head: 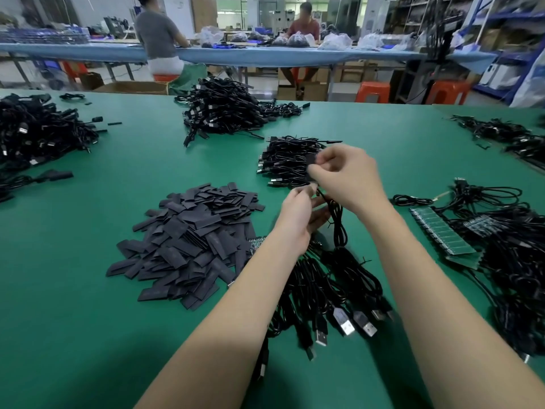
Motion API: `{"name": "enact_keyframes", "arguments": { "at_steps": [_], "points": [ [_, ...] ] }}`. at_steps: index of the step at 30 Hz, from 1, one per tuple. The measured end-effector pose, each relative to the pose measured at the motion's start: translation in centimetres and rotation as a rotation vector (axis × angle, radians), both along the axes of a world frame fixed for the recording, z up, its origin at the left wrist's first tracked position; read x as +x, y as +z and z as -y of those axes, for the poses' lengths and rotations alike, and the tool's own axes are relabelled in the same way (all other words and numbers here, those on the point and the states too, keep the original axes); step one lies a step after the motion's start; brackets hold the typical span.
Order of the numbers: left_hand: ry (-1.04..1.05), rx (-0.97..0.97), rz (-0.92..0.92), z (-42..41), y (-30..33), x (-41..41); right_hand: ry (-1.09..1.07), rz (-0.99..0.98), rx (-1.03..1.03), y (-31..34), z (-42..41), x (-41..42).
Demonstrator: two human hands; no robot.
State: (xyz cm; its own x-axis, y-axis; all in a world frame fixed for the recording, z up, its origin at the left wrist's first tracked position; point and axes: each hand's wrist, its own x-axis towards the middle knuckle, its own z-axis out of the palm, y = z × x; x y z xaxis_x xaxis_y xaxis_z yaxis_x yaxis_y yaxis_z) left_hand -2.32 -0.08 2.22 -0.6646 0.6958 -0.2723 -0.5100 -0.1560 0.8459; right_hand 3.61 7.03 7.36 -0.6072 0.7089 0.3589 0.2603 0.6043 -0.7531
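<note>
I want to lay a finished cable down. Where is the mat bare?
Bare: the near-left mat before the sleeve pile, and the strip between the small cable heap and the far-right cables. Crowded: around the USB cables and the circuit boards.

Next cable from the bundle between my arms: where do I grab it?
Probably pinch a USB plug by its black moulded body, coming from the near side: the plugs fan out toward you, clear of the tangled cable bundle, and look rigid, while the loops would likely snag.
</note>
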Motion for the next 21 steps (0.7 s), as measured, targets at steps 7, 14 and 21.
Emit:
{"name": "enact_keyframes", "arguments": {
  "at_steps": [7, 14, 21],
  "points": [
    [-0.053, 0.016, -0.010, -0.2, -0.1, 0.0, -0.060, -0.232, -0.524, -3.5, -2.9, 4.2],
    [-0.124, 0.024, -0.071, 0.2, 0.5, 0.3, 0.227, -0.621, -0.922, -4.0, -3.4, 5.4],
    [-0.205, 0.042, -0.125, 0.3, 0.7, 0.6, 0.181, -0.750, -0.789, -3.5, -2.6, 5.1]
  ]
}}
